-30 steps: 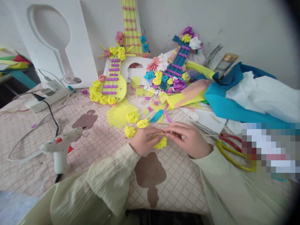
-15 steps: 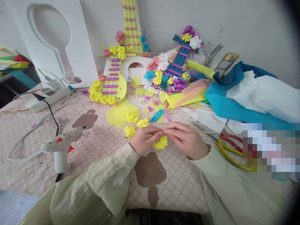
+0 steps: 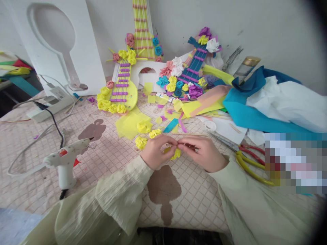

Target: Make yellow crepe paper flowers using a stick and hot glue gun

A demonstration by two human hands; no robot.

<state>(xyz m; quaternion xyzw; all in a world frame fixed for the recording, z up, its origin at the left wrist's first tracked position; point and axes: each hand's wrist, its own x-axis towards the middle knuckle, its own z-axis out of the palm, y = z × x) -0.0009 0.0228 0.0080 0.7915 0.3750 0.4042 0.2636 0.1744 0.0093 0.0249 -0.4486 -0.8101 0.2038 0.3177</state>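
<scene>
Fingertips of my left hand [image 3: 158, 152] and my right hand [image 3: 203, 153] meet in a pinch at the middle of the table. Between and just below them shows a yellow crepe-paper flower [image 3: 175, 154], partly covered by the fingers. Beside my left hand sit more yellow paper flowers: one [image 3: 140, 143] at its left, one [image 3: 155, 133] behind it and another [image 3: 144, 126] farther back. A thin stick [image 3: 190, 134] lies just beyond my right hand. Flat yellow paper sheets [image 3: 126, 125] are spread behind the flowers.
At left stand a glue gun [image 3: 65, 160] and a power strip [image 3: 51, 105] with cables. Decorated paper instruments, one yellow [image 3: 130, 93] and one blue [image 3: 195, 66], lean at the back. Red-handled scissors [image 3: 251, 153], yellow-handled pliers [image 3: 251, 170] and blue fabric-like sheets [image 3: 255, 115] lie right.
The yellow flower at my fingertips has turned and shows less. The thin stick, earlier sticking out right of my right hand, now lies behind the hands.
</scene>
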